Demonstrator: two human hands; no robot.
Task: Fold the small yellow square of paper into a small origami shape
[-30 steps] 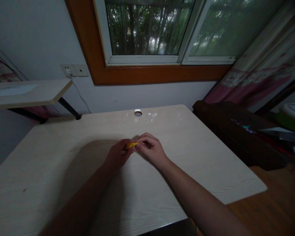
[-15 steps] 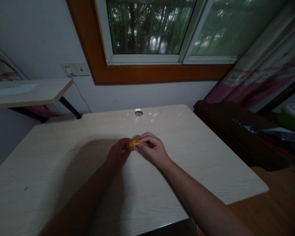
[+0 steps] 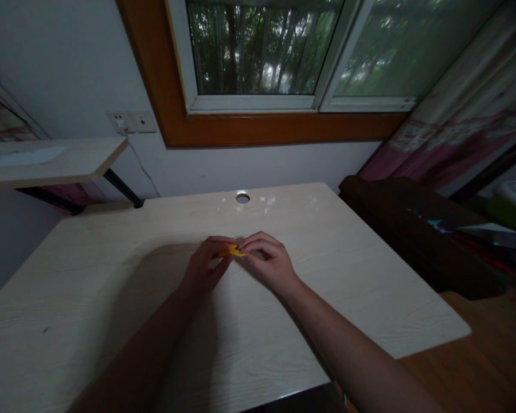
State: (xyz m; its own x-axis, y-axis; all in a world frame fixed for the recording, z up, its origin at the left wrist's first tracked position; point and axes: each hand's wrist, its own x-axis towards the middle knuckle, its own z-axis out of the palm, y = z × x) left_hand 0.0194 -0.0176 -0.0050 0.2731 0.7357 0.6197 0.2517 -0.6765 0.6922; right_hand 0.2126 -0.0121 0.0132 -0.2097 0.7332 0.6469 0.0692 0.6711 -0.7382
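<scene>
A small yellow folded piece (image 3: pixel 231 250), which looks like paper, is pinched between my two hands over the middle of the desk. My left hand (image 3: pixel 206 265) has its thumb and fingers closed on the piece's left part. From the other side, my right hand (image 3: pixel 269 258) grips its right end between thumb and fingertips. Fingers cover part of the piece, so its full shape is hidden. Beneath both hands lies the pale wood-grain desk (image 3: pixel 275 338).
A raised shelf (image 3: pixel 81 163) on black legs stands at the back left, near a wall socket (image 3: pixel 131 121) with a white cable. The desktop has a round cable hole (image 3: pixel 242 198) near its back edge. Dark furniture (image 3: pixel 395 229) stands beyond the right edge, below a curtain (image 3: pixel 456 115).
My left fingers have shifted upward and stretched along the far side of the yellow piece, which has turned slightly. My right hand has hardly moved.
</scene>
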